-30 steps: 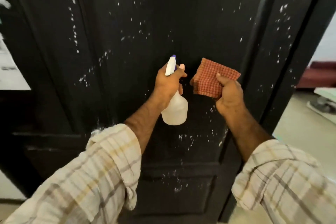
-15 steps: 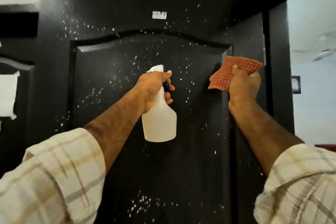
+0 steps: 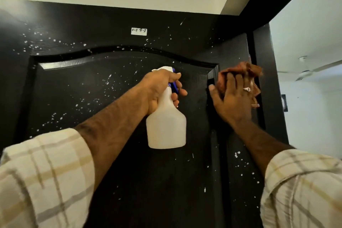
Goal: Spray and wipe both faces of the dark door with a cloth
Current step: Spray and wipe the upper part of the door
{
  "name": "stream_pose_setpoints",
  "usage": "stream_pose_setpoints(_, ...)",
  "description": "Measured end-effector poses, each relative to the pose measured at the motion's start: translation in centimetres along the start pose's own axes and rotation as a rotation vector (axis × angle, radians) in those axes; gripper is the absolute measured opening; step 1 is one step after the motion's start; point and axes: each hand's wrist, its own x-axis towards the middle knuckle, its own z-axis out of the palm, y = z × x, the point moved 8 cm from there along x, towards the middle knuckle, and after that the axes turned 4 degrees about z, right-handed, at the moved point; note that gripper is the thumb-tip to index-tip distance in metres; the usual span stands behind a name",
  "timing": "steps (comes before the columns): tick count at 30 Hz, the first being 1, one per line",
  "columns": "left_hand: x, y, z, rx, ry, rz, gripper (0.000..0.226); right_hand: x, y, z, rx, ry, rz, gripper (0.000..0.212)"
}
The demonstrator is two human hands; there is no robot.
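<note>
Left hand (image 3: 159, 89) grips the spray bottle (image 3: 166, 126) by its neck. Right hand (image 3: 231, 102), fingers fairly straight, presses the cloth (image 3: 240, 72) against the door (image 3: 92, 98).

Both arms reach up toward the door (image 3: 111, 172), checked sleeves pushed back. The left hand (image 3: 159, 89) curls round the neck of a bottle (image 3: 166, 126) — fingers on its trigger. Just right of it, the right hand (image 3: 231, 102) presses a cloth (image 3: 240, 70) flat, fingers spread — a ring on one.
</note>
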Motion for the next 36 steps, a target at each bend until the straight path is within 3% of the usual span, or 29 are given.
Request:
stream_pose_setpoints(3,1.1,1.7,0.2,0.010,0.042,0.034,0.026,3.4,-1.5,0.5,-0.094,-0.026,-0.118,0.089)
stream_pose_setpoints(8,2.4,4.2,1.1,0.029,0.113,0.088,0.026,9.8,-6.1,0.7,-0.124,-0.081,-0.341,0.078)
stream_pose_setpoints(11,3.1,5.4,2.6,0.058,0.124,0.120,0.027,7.7,-6.2,0.9,-0.183,-0.129,-0.574,0.078)
stream_pose_setpoints(14,3.4,6.6,3.7,0.080,0.131,0.141,0.027,3.4,-3.6,0.8,-0.146,-0.160,-0.770,0.062)
stream_pose_setpoints(17,3.5,7.4,5.0,0.089,0.134,0.167,0.027,4.2,-0.6,-0.4,-0.107,-0.129,-0.724,0.059)
stream_pose_setpoints(20,3.6,7.0,5.6,0.104,0.159,0.154,0.027,9.9,-0.2,-1.8,-0.138,-0.009,-0.507,0.064)
stream_pose_setpoints(23,3.9,6.3,5.2,0.122,0.194,0.140,0.027,14.9,-2.2,-2.0,-0.095,0.006,-0.333,0.065)
stream_pose_setpoints(25,4.1,6.0,4.6,0.122,0.216,0.142,0.026,15.3,-4.5,-1.5,-0.117,-0.008,-0.369,0.070)
stream_pose_setpoints(28,3.9,5.8,3.8,0.110,0.237,0.147,0.025,12.3,-6.9,-0.7,-0.174,-0.093,-0.662,0.066)
stream_pose_setpoints(31,3.8,6.0,3.4,0.123,0.258,0.136,0.025,10.1,-5.2,-1.2,-0.183,-0.182,-0.897,0.061)
stream_pose_setpoints(33,3.8,6.6,3.2,0.146,0.265,0.143,0.026,11.6,-3.2,-1.7,-0.176,-0.142,-0.861,0.064)
stream_pose_setpoints(36,4.1,7.5,3.2,0.145,0.269,0.163,0.026,16.7,-2.6,-2.6,-0.135,-0.003,-0.542,0.071)
